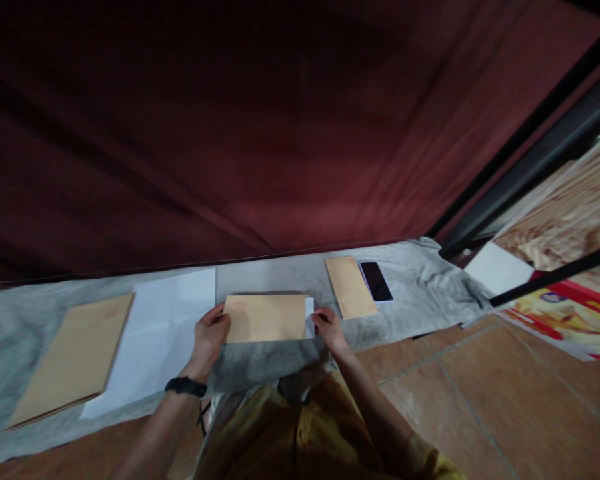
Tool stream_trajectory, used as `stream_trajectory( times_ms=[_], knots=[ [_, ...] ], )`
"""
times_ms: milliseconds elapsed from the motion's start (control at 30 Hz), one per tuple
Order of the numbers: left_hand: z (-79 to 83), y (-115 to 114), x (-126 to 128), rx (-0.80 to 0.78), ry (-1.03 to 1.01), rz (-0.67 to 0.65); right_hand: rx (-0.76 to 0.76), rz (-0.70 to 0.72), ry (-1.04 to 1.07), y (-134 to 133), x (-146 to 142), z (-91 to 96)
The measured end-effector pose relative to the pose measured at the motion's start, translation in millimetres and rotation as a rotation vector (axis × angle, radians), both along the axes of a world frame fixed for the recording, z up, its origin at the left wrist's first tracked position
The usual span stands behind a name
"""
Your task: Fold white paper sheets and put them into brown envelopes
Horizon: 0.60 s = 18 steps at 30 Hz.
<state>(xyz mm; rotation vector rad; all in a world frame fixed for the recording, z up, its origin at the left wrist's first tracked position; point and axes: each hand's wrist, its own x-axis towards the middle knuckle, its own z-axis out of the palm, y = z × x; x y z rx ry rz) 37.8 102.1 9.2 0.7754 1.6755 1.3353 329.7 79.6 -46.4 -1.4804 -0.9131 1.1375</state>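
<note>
A tan paper envelope (267, 319) lies level between my two hands, just above the grey cloth. My left hand (211, 335) pinches its left end between thumb and fingers. At the right end a strip of white paper (309, 318) sticks out of the envelope, and the rest of that paper is hidden inside. My right hand (329, 327) has its fingers closed on the strip's outer edge. Left of my left hand lie large white sheets (173, 320), partly beneath a stack of tan envelopes (75, 353). Another tan envelope (351, 287) rests to the right of my right hand.
A phone (377, 281) with a dark screen sits beside the right envelope. Grey cloth (415, 287) covers the long narrow surface. Behind it hangs a dark red curtain (280, 147). A black metal frame (525, 160) and printed boxes (570, 313) stand at the right, above the tiled floor (470, 400).
</note>
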Motion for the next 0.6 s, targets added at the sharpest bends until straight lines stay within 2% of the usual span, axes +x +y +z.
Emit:
stream_trajectory(
  times_ms=[367, 600],
  knots=[
    [-21.7, 6.7, -11.0, -0.004, -0.105, -0.034, 0.057, -0.005, -0.036, -5.7, -11.0, 9.9],
    [-25.4, 9.8, -13.1, -0.051, -0.073, -0.038, 0.068, -0.037, 0.005, -6.0, -17.3, 16.3]
  ],
)
